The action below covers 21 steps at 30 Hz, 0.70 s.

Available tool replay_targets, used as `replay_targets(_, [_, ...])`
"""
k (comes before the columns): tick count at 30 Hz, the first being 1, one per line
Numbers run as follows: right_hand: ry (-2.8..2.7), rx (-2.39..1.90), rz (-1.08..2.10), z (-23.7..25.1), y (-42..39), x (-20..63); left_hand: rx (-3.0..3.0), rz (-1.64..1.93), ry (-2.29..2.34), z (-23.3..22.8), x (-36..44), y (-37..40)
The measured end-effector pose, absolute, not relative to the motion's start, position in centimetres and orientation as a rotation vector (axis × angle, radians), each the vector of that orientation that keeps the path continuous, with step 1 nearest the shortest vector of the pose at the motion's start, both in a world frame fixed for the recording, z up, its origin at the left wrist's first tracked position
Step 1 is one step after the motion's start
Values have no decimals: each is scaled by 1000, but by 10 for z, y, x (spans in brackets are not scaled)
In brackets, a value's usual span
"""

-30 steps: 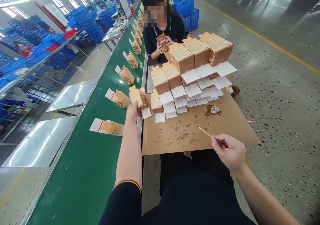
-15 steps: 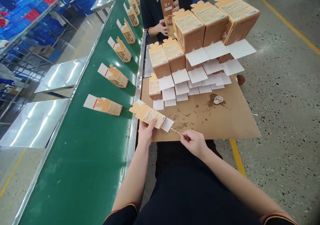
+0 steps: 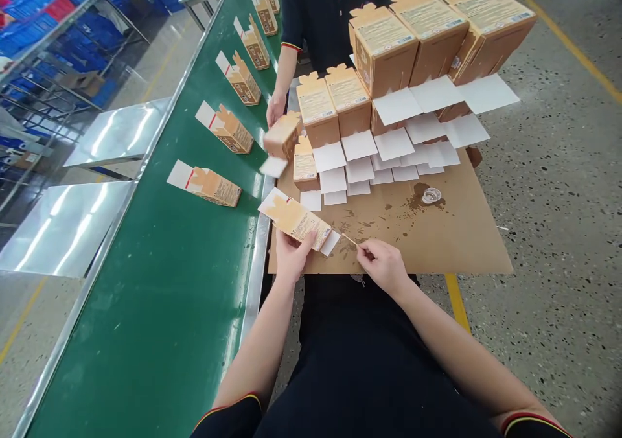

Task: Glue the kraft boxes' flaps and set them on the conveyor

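My left hand (image 3: 293, 254) is closed around a tan carton box (image 3: 302, 223) over the table's near left corner. The box lies tilted, printed side up, with a white flap at each end. Pinched in my right hand (image 3: 383, 263) is a thin cotton swab (image 3: 350, 239); its tip points at the box's white lower flap and stands a little apart from it. A small clear plastic cup (image 3: 431, 195) sits in a wet patch on the cardboard-covered table (image 3: 461, 243).
Cartons with white flaps stand stacked (image 3: 383, 43) at the table's far side. A green conveyor (image 3: 184, 282) on my left carries a row of open cartons (image 3: 214, 186). Across the table, a co-worker's hand (image 3: 276, 109) is beside a blurred carton (image 3: 282, 137).
The swab tip has drawn away from the flap, and my left hand has turned the box slightly. Conveyor cartons have shifted. The co-worker's hand has come down beside a carton left of the stack.
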State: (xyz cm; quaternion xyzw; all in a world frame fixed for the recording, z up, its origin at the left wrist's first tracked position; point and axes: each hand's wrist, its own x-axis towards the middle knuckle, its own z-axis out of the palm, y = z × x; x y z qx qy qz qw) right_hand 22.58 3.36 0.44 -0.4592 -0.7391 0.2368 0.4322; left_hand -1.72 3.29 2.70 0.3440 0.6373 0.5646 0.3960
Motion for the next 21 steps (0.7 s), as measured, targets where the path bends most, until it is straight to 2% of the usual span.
replay_targets(6, [-1629, -1216, 554, 24, 24, 250, 1155, 1332, 1824, 21, 0, 13])
replay_targets(14, [-1574, -1172, 485, 36, 12, 255, 1198, 1241, 1897, 18, 1, 13])
replay_targets(17, [-1573, -1210, 491, 37, 10, 256, 1114, 1395, 1914, 28, -22, 14])
replay_targets(21, [-1509, -1252, 458, 35, 8, 265, 962, 1711, 2045, 49, -104, 10])
